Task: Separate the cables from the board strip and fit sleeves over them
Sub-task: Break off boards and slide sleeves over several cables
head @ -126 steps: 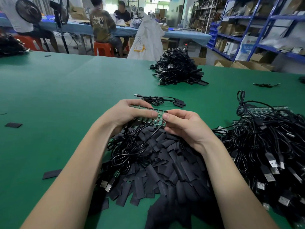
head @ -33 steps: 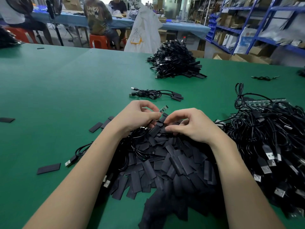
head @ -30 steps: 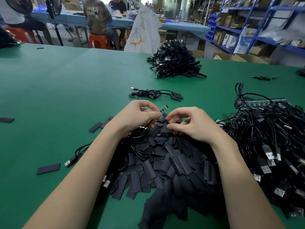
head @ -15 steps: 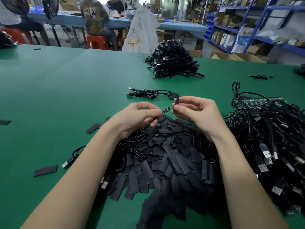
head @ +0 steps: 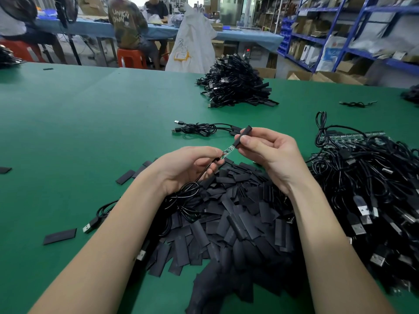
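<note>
My left hand (head: pixel 186 166) pinches a black cable (head: pixel 205 172) just behind its small green board end (head: pixel 227 151), which points up and to the right. My right hand (head: pixel 269 152) pinches a black sleeve (head: pixel 243 134) between thumb and fingers, its lower mouth touching the tip of the board. The cable's coil hangs below my left hand onto a heap of flat black sleeves (head: pixel 238 214). At the right lies a tangle of black USB cables (head: pixel 371 191) with green board strips (head: pixel 353 137) on its far side.
Two sleeved cables (head: pixel 204 129) lie on the green table (head: pixel 79 123) beyond my hands. A large pile of cables (head: pixel 235 85) sits farther back. Loose sleeves (head: pixel 60 236) lie to the left. People sit at a blue table behind; shelving stands at the right.
My right hand picked a sleeve from the heap and lifted it to the board end held by my left hand. Earlier both hands held a whole board strip.
</note>
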The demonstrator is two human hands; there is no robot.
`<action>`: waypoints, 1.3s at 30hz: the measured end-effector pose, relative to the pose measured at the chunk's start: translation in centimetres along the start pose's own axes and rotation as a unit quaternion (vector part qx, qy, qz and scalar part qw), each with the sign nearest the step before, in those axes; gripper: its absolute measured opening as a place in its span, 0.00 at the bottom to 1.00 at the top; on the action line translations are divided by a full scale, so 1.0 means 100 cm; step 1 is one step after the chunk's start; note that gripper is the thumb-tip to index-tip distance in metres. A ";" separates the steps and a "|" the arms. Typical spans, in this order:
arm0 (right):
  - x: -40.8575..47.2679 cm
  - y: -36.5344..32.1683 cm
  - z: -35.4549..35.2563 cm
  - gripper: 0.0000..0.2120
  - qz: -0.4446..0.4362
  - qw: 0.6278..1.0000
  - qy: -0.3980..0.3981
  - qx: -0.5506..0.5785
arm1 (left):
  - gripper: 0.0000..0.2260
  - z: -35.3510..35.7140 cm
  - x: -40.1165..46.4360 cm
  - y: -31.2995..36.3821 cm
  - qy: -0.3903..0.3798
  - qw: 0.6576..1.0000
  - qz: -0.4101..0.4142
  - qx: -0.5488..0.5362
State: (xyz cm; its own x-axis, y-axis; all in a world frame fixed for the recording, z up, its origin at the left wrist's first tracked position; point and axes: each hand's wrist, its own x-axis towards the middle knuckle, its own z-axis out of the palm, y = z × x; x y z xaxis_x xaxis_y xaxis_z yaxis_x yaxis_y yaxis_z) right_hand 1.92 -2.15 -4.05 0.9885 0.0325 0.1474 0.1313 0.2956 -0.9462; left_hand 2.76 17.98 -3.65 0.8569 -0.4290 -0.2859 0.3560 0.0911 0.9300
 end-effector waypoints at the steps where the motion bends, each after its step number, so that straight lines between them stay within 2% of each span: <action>1: 0.000 0.000 0.000 0.16 0.002 1.000 -0.002 0.003 | 0.06 0.000 0.000 0.000 -0.001 1.000 -0.005 -0.008; 5: -0.001 0.000 0.000 0.14 0.009 1.000 -0.002 0.022 | 0.08 -0.001 0.000 0.000 -0.009 0.999 -0.015 -0.035; 9: -0.002 0.000 0.003 0.12 0.020 0.999 -0.001 0.039 | 0.00 0.001 -0.001 0.001 -0.026 0.998 -0.018 -0.061; 20: -0.009 -0.008 0.005 0.13 0.088 0.993 -0.041 0.065 | 0.06 -0.003 -0.003 0.001 -0.057 0.997 0.045 0.015; 23: -0.010 -0.008 0.004 0.11 0.091 0.993 -0.048 0.055 | 0.01 -0.003 -0.004 0.003 -0.071 0.996 0.048 0.032; 27: -0.011 -0.009 0.004 0.09 0.091 0.992 -0.061 0.063 | 0.05 -0.005 -0.004 0.003 -0.080 0.995 0.051 0.035; 31: -0.011 -0.009 0.006 0.13 0.077 0.993 -0.066 0.066 | 0.03 -0.008 -0.003 0.003 -0.090 0.994 0.057 0.033; 39: -0.011 -0.009 0.006 0.09 0.065 0.993 -0.076 0.059 | 0.02 -0.010 -0.001 0.002 -0.088 0.994 0.058 0.006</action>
State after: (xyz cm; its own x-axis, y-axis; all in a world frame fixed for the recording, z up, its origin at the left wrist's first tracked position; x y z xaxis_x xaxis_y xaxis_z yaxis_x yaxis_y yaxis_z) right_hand 0.69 -1.84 -3.18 0.9729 0.2183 0.0761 -0.0155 0.3899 -0.9207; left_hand 3.16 18.96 -3.70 0.8130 -0.5669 -0.1329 0.2538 0.1395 0.9572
